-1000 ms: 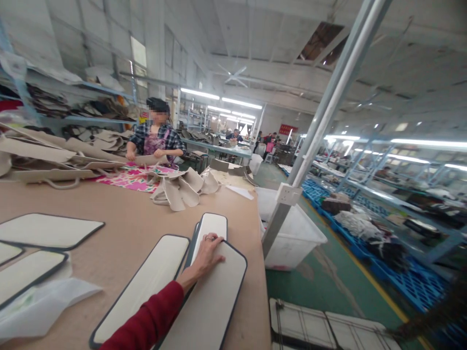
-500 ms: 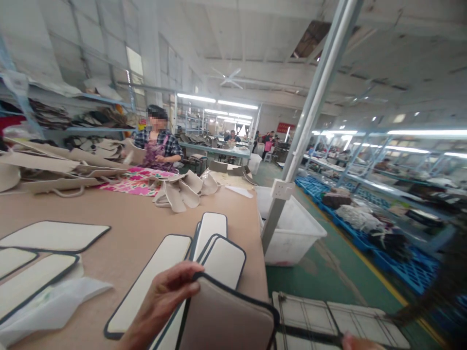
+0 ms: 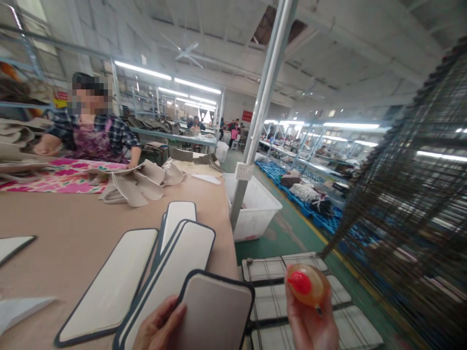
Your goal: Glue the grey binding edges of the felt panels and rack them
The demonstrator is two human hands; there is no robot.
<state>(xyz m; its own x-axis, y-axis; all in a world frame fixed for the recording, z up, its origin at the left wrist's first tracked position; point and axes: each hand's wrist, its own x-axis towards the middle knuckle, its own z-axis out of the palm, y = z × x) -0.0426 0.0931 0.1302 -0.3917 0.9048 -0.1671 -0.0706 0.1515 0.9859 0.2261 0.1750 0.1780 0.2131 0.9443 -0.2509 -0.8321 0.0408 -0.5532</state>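
Observation:
My left hand is closed on the edge of a grey panel with rounded corners and a dark rim, held tilted near the table's edge. In my right hand is a small translucent amber bottle with a red end, fingers wrapped round it; a small dark tip shows at its lower side. Beside my left hand, long cream panels with dark rims lie overlapped on the table. Another such panel lies to their left.
The brown table bears a floral cloth and grey cut pieces, where a co-worker stands. A post rises by a white bin. Wire racks stand right; similar panels lie on a low wire rack.
My view has turned right. My left hand has lowered the panel and gripped it by its left edge. My right hand has come up into view with the amber bottle.

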